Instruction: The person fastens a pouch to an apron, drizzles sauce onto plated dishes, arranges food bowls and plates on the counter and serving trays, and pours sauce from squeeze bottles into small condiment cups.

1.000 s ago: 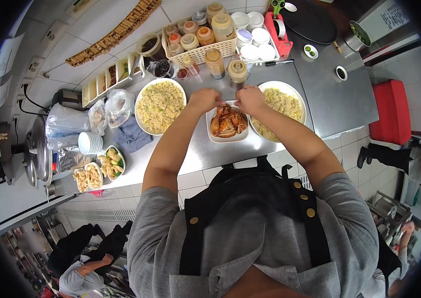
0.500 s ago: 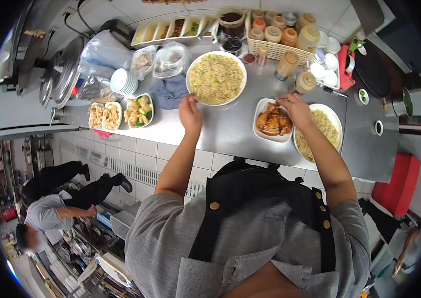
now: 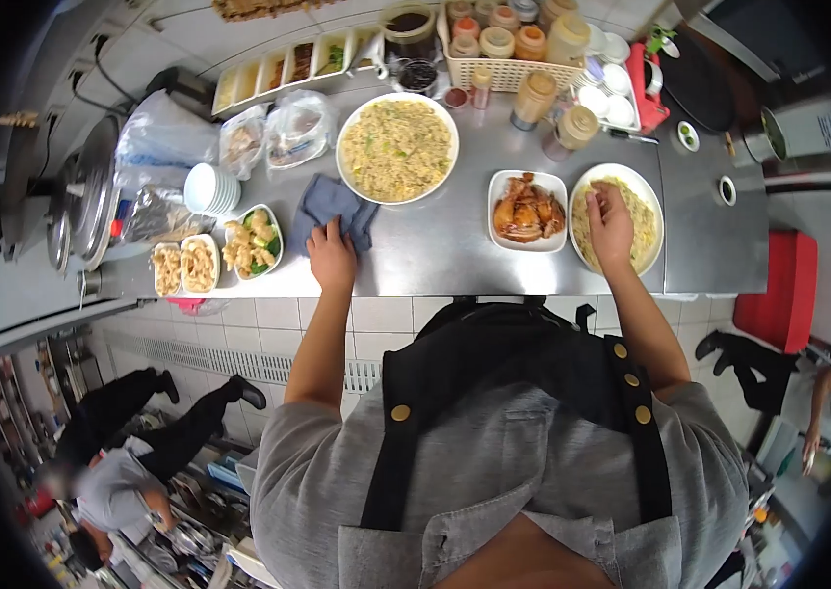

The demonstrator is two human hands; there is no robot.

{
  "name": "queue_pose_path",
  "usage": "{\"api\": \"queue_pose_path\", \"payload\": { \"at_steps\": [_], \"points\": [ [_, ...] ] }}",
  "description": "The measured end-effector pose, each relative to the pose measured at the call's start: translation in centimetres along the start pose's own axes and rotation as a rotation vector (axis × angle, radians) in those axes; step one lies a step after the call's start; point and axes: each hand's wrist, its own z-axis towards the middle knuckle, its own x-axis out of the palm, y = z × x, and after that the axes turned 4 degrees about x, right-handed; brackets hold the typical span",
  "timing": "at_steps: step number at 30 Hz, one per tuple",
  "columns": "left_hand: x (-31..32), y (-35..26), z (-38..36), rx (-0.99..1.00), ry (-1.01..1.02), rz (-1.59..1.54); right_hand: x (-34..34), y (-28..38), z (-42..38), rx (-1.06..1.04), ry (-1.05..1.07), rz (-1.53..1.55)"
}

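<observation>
My left hand rests its fingers on the front edge of a crumpled blue cloth, gripping it. Behind and to the right of the cloth is a large round bowl of fried rice. My right hand hovers over a second bowl of rice, its fingers curled together; whether anything is between them is hidden. Left of that bowl sits a square white dish of glazed browned meat. Three small white dishes of pale pieces, one with green vegetables, stand at the left.
At the back are a tray of toppings, a basket of sauce bottles and two loose bottles. Plastic bags and stacked cups lie left; a black round pan stands right. Co-workers are visible at lower left and right.
My left hand has moved from the large rice bowl's rim to the blue cloth. My right hand has gone from the meat dish to above the right rice bowl. The view has shifted.
</observation>
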Motion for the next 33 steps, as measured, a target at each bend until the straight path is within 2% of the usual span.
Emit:
{"api": "queue_pose_path", "payload": {
  "at_steps": [2, 4, 6, 8, 9, 11, 13, 16, 17, 19, 20, 21, 22, 23, 24, 26, 27, 28, 30, 31, 33],
  "points": [
    [-0.2, -2.0, -1.5, 0.026, 0.03, 0.036, 0.7, -3.7, -3.0, 0.091, -0.042, 0.173],
    [-0.1, -4.9, -2.7, -0.01, 0.18, 0.061, 0.6, -5.0, -6.4, 0.26, 0.194, 0.123],
    [-0.9, -7.9, -3.5, 0.016, 0.361, -0.024, 1.3, -5.0, -8.6, 0.422, 0.411, 0.291],
    [-0.5, -9.7, -3.8, 0.099, 0.412, -0.119, 0.9, -2.9, -9.6, 0.634, 0.575, 0.569],
    [0.1, -10.0, -3.0, 0.11, 0.404, -0.167, 1.6, -3.5, -9.6, 0.725, 0.666, 0.521],
    [0.2, -11.5, -0.5, 0.129, 0.398, -0.216, 2.7, -3.6, -9.1, 0.738, 0.679, 0.573],
    [-2.2, -13.6, 2.2, 0.165, 0.518, -0.248, 3.3, -3.6, -8.4, 0.736, 0.663, 0.617],
    [-0.8, -12.5, 3.6, 0.236, 0.591, -0.307, 3.5, -3.4, -6.9, 0.754, 0.659, 0.608],
    [-1.1, -11.7, 4.2, 0.206, 0.686, -0.297, 3.6, -3.6, -6.6, 0.775, 0.679, 0.616],
    [-1.9, -9.2, 4.6, 0.044, 0.66, -0.585, 3.5, -3.7, -6.3, 0.799, 0.696, 0.626],
    [-3.2, -8.0, 4.9, -0.194, 0.753, -0.961, 3.4, -3.3, -6.3, 0.822, 0.716, 0.643],
    [-7.2, -8.8, 5.0, -0.277, 0.792, -1.313, 3.5, -3.0, -6.4, 0.847, 0.736, 0.662],
    [-10.2, -9.2, 5.1, -0.315, 0.828, -1.463, 3.8, -2.9, -6.5, 0.855, 0.734, 0.666],
    [-12.9, -9.8, 5.2, -0.271, 0.876, -1.51, 4.2, -2.8, -6.5, 0.919, 0.7, 0.794],
    [-14.2, -10.7, 5.4, -0.273, 0.88, -1.509, 4.5, -2.9, -6.3, 0.978, 0.662, 0.92],
    [-15.6, -12.9, 5.3, -0.148, 0.756, -1.351, 5.2, -3.3, -5.9, 0.971, 0.689, 0.967],
    [-14.2, -13.9, 5.5, -0.111, 0.697, -1.286, 5.3, -3.2, -5.7, 0.958, 0.711, 1.008],
    [-12.2, -15.3, 5.3, -0.144, 0.575, -1.203, 5.5, -3.1, -5.6, 0.944, 0.729, 1.051],
    [-4.9, -15.7, 4.9, -0.158, 0.605, -1.177, 5.8, -3.0, -5.4, 0.948, 0.728, 1.095],
    [-1.3, -15.9, 4.0, -0.085, 0.499, -0.956, 6.4, -3.3, -5.3, 0.938, 0.72, 1.12],
    [1.8, -16.7, 1.2, 0.077, 0.541, -0.733, 6.9, -3.2, -4.9, 0.926, 0.68, 1.187]
  ]
}}
